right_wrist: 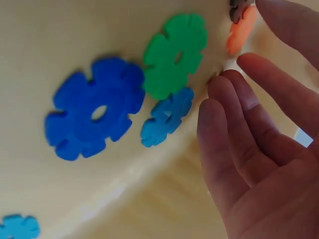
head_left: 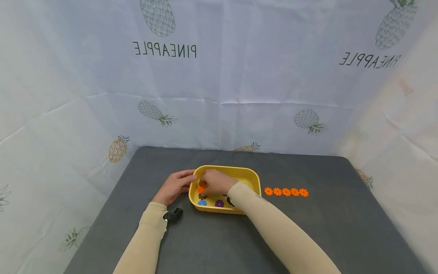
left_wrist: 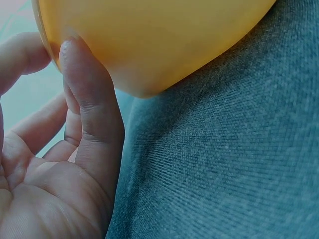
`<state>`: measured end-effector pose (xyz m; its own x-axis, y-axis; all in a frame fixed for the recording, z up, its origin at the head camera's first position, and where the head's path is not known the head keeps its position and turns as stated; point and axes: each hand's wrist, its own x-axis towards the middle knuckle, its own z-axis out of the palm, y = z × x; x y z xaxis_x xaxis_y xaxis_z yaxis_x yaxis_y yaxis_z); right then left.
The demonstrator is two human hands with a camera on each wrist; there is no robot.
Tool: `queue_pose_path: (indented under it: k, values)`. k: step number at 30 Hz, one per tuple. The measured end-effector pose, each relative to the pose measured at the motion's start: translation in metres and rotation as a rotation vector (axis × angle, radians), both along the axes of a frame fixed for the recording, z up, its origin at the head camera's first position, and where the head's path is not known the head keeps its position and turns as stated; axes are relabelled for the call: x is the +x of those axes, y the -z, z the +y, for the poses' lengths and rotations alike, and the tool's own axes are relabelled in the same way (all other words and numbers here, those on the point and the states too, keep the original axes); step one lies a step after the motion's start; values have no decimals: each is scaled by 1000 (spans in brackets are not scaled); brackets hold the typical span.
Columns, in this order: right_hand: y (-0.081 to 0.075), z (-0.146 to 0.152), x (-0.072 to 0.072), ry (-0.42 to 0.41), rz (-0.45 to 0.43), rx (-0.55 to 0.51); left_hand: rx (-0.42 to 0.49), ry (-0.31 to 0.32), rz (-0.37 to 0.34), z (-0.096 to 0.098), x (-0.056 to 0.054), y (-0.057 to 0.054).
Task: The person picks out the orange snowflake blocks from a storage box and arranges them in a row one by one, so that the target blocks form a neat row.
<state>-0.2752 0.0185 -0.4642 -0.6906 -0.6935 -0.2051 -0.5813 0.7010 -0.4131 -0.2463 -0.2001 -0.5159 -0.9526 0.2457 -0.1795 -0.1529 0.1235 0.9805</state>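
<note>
My left hand point(head_left: 173, 188) holds the left end of a yellow plastic tray point(head_left: 253, 176), thumb against its wall and fingers at the rim. In the left wrist view the thumb point(left_wrist: 87, 79) lies on the tray's yellow side. My right hand point(head_left: 217, 182) reaches down inside the tray's left part. Its thumb and index finger pinch an orange flower-shaped disc point(right_wrist: 241, 32) at opposite edges. A brown disc point(right_wrist: 239, 10) lies right beside that one. Nearer in the right wrist view are a dark blue disc point(right_wrist: 94, 109), a green disc point(right_wrist: 177, 55) and a lighter blue disc point(right_wrist: 168, 117).
A row of several orange discs point(head_left: 286, 191) lies on the dark grey table point(head_left: 212, 243), right of the tray. Inside the tray a purple disc point(head_left: 219, 203) shows near the front wall. A pineapple-print cloth point(head_left: 239, 76) hangs behind the table.
</note>
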Motion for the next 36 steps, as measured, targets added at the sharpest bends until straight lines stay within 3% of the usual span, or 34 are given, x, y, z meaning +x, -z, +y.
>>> queue_pose_path:
  k: [7,25,36]
  values:
    - [2,-8,0,1,41,34,21,3,20,0,1,1]
    - [4,-7,1,14,-31,3,21,5,-1,2,5,2]
    - [-3,8,-8,38,-47,-126,2,-3,-5,2,2,1]
